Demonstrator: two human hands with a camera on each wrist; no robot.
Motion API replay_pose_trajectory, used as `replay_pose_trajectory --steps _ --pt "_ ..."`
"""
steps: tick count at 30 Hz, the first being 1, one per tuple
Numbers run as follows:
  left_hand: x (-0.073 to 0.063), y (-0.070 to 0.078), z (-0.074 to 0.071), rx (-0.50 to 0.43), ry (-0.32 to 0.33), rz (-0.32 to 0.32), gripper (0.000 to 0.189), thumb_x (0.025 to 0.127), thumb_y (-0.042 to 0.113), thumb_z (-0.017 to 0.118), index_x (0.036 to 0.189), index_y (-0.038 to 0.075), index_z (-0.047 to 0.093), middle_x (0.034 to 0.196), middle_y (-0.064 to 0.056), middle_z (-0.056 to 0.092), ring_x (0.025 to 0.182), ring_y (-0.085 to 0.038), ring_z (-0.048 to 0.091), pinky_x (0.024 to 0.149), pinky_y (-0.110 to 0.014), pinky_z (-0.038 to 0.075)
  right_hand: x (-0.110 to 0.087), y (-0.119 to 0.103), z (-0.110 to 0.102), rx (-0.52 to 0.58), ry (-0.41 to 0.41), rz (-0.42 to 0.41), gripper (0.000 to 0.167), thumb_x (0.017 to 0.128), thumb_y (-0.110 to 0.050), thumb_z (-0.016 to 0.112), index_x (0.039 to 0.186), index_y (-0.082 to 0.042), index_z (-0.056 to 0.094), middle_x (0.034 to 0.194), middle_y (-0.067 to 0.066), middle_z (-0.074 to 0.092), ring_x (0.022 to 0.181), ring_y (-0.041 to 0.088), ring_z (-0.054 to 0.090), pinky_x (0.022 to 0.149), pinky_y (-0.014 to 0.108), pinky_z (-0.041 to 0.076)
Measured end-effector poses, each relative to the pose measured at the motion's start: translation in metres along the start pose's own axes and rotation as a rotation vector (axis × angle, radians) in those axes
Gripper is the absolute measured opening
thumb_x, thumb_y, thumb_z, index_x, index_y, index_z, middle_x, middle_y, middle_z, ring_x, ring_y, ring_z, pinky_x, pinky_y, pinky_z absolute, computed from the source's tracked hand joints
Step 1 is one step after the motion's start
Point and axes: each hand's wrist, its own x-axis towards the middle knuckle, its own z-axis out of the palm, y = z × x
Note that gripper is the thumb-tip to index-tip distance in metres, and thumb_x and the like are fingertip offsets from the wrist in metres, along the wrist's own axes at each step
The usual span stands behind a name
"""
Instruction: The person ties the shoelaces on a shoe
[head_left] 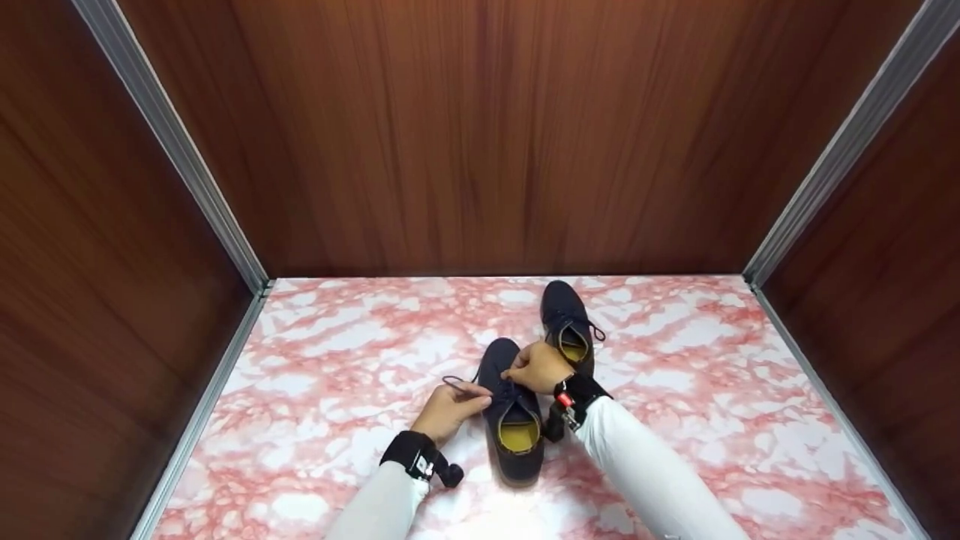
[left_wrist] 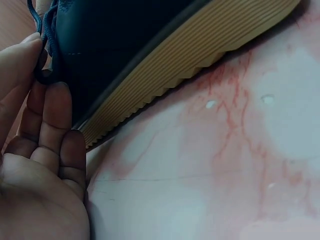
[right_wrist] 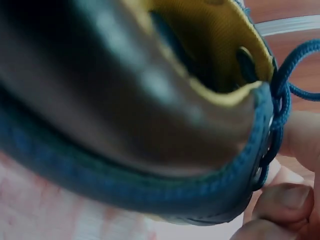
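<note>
1. Here's my left hand (head_left: 446,412), just left of the nearer shoe (head_left: 517,411), thumb and forefinger clamped on its dark blue lace (left_wrist: 48,25); a loop of it pokes out past my knuckles.
2. On the other side, my right hand (head_left: 545,367) reaches over the shoe from the right, thumb and forefinger pinched on the lacing at the front of the opening, the other fingers curled.
3. The nearer shoe sits upright between my wrists, toe pointing away from me, heel towards me, yellow lining showing inside.
4. Down low in the left wrist view, there's its tan, ridged sole (left_wrist: 175,70), edge-on above the red-and-white marbled surface (head_left: 337,390).
5. Beyond my right hand stands the farther shoe (head_left: 562,304), ahead and to the right, also toe away; its own lace loop (head_left: 598,331) flops out to the right, and my hand and wrist cover part of its heel.
6. Black bands circle both wrists, left band (head_left: 405,450) and right band (head_left: 581,394), with white sleeves (head_left: 652,465) behind them.
7. All round the work rise brown wood-grain panels (head_left: 487,150), grey metal strips (head_left: 178,150) running up the corners.
</note>
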Motion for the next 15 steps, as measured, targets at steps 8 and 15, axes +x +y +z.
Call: replay_pose_trajectory --steps 8,15 --pt "0.0017 -0.0027 0.0000 -0.031 0.011 -0.022 0.024 0.094 0.012 0.076 0.112 -0.005 0.076 0.104 -0.004 0.080 0.088 -0.006 0.070 0.085 -0.023 0.058 0.0013 0.0029 -0.0031 0.017 -0.076 -0.058 0.027 0.089 -0.024 0.082 0.069 -0.007 0.075 0.061 -0.012 0.060 0.059 0.004 0.049 0.057 0.019 0.038" --pt "0.0031 -0.0040 0.0019 -0.040 0.033 -0.034 0.025 0.097 0.016 0.074 0.112 -0.004 0.076 0.101 0.000 0.080 0.089 -0.006 0.070 0.089 -0.030 0.060 -0.0002 0.0036 -0.0039 0.058 -0.087 -0.036 0.028 0.093 -0.023 0.079 0.071 -0.005 0.075 0.062 -0.011 0.059 0.059 0.005 0.050 0.058 0.019 0.038"
